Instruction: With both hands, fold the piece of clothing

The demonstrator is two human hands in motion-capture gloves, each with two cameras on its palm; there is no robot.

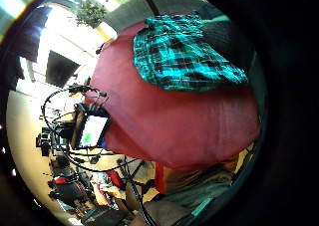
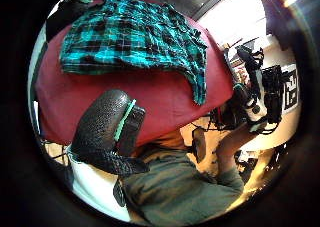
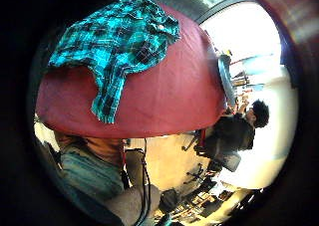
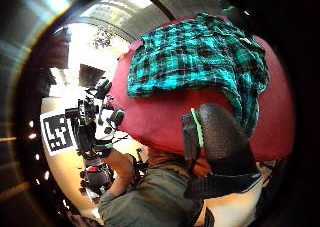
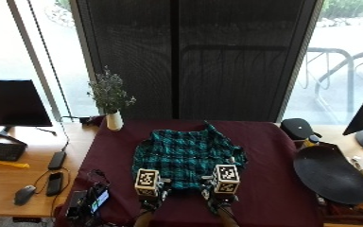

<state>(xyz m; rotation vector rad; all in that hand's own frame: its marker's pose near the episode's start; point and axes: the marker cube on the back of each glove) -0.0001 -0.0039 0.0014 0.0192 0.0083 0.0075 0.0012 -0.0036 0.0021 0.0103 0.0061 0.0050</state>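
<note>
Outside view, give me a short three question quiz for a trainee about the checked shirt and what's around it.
1. True or false: the teal and black checked shirt lies on a dark red tablecloth.
2. What stands beyond the cloth's far left corner? A) white vase of flowers B) a red kettle C) a stack of books
3. Fill in: the left hand and right hand are at the shirt's ____ edge.

Key: 1 true; 2 A; 3 near.
</note>
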